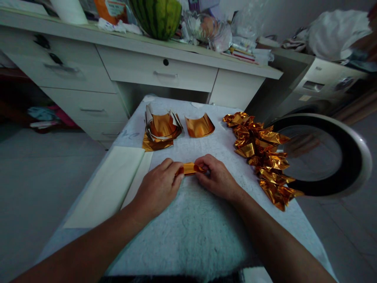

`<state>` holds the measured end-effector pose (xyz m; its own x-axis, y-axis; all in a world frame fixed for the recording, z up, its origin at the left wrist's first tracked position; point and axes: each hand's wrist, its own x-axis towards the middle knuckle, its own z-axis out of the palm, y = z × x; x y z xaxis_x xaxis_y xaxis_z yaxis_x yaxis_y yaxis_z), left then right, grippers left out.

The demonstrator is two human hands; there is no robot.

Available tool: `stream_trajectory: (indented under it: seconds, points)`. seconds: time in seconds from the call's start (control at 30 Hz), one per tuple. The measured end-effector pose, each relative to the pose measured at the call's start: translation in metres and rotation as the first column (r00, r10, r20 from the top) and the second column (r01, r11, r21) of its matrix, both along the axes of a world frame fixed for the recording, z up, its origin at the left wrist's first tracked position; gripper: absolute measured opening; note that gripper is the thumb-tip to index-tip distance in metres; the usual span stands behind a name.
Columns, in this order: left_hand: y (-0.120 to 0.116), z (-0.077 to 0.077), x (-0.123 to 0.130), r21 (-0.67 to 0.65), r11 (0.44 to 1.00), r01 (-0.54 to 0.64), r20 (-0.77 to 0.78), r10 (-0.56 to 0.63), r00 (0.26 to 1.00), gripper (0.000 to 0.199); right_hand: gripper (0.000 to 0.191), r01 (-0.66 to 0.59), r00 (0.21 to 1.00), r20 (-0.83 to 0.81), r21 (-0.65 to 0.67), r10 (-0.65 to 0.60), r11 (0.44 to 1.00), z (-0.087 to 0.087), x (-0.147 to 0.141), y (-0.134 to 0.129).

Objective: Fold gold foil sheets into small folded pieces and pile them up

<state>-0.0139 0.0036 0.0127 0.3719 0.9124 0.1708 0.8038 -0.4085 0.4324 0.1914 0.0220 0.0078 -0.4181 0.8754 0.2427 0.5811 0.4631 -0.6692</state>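
Foil strip [189,169] (one), long axis left-to-right; left hand [159,182] and right hand [217,177] pinch its ends, fingers [174,168] closed; one curved sheet [200,126] beyond it.

The folded strip [189,169] is golden orange, the single curved sheet [199,126] a coppery gold. The stack of curled sheets [162,126] pairs orange-gold faces with whitish edges. The crumpled foil pieces [259,146] run from bright copper to dark brown, with pale yellow glints. The flat paper [108,184] is plain cream white, the desk cover [203,232] pale blue-grey with a faint grey-blue marking. The watermelon [157,17] has dark stripes on green, the packet [109,12] is orange with a white label, and the washing machine door [315,157] shows a black ring inside a silver rim
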Motion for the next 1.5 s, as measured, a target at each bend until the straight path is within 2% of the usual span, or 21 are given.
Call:
stream_trajectory:
  seconds: [0.17,0.37,0.53,0.67,0.8,0.9,1.03,1.2,1.33,1.5]
  points:
    - [0.001,0.001,-0.003,0.015,1.0,-0.012,0.174,0.01,0.985,0.021,0.029,-0.003,0.995,-0.101,-0.054,-0.003,0.999,0.002,0.001,-0.002]
    - [0.002,0.004,-0.005,0.015,0.999,-0.037,0.249,0.032,0.968,0.021,0.03,-0.019,0.975,-0.219,-0.208,-0.027,0.978,0.001,0.001,-0.004]
    - [0.003,0.007,-0.007,0.011,1.0,-0.024,0.289,0.019,0.957,0.027,0.008,-0.016,0.962,-0.268,-0.25,-0.053,0.968,0.004,0.0,-0.003]
    - [0.002,0.009,-0.007,-0.013,1.0,0.01,0.341,-0.005,0.94,0.027,0.008,0.007,0.948,-0.307,-0.231,-0.08,0.973,0.006,0.0,0.0]
    - [0.002,0.008,-0.006,-0.046,0.998,0.033,0.423,-0.011,0.906,0.018,0.015,-0.088,0.85,-0.501,-0.442,-0.164,0.893,0.002,0.001,0.001]
    - [0.002,0.006,-0.006,-0.128,0.992,0.013,0.505,0.054,0.861,0.024,0.027,-0.192,0.754,-0.626,-0.5,-0.199,0.845,-0.001,0.001,0.001]
    - [0.002,0.004,-0.006,-0.307,0.951,0.033,0.625,0.175,0.761,0.035,0.039,-0.282,0.671,-0.719,-0.474,-0.182,0.834,-0.001,0.001,0.0]
    - [0.005,0.007,-0.006,-0.478,0.877,0.044,0.665,0.329,0.671,0.03,0.035,-0.254,0.696,-0.691,-0.492,-0.196,0.832,-0.001,0.005,0.0]
    - [0.005,0.012,-0.004,-0.518,0.852,0.073,0.703,0.375,0.604,0.032,0.028,-0.239,0.697,-0.686,-0.494,-0.206,0.836,-0.003,0.007,0.004]
    - [0.006,0.012,-0.005,-0.576,0.802,0.162,0.755,0.444,0.483,0.034,0.029,-0.266,0.676,-0.705,-0.503,-0.213,0.822,-0.002,0.01,0.008]
